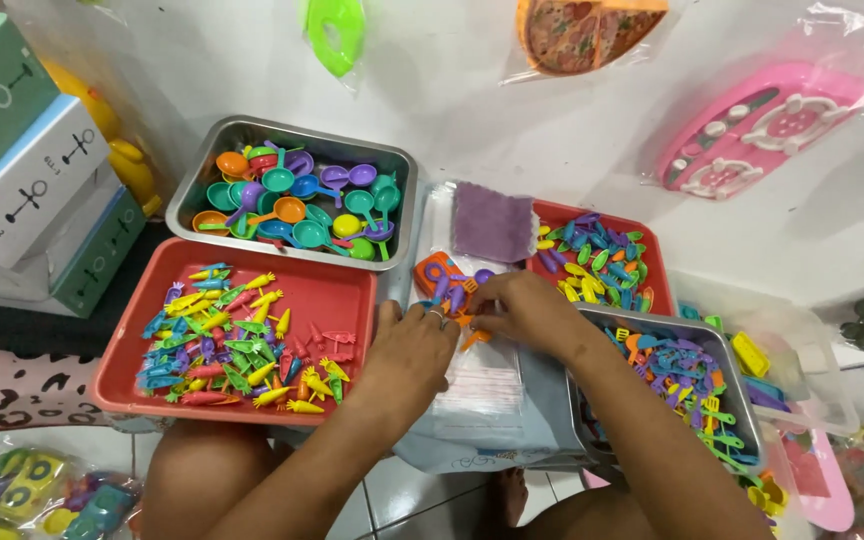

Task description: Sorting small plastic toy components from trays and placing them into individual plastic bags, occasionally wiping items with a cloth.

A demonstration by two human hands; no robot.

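Both hands, left hand (414, 345) and right hand (520, 308), are pinched together on a clear bag (487, 385) of small toy pieces (442, 275), with sorted trays (337, 300) kept within reach.

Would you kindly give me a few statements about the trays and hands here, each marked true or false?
1. The metal tray at the top holds toy spoons. True.
2. The near red tray holds toy carrots. True.
3. Both hands are inside the near red tray. False: the left hand and the right hand meet over clear plastic bags between the trays.
4. The purple cloth lies in the spoon tray. False: it lies to the right of it.
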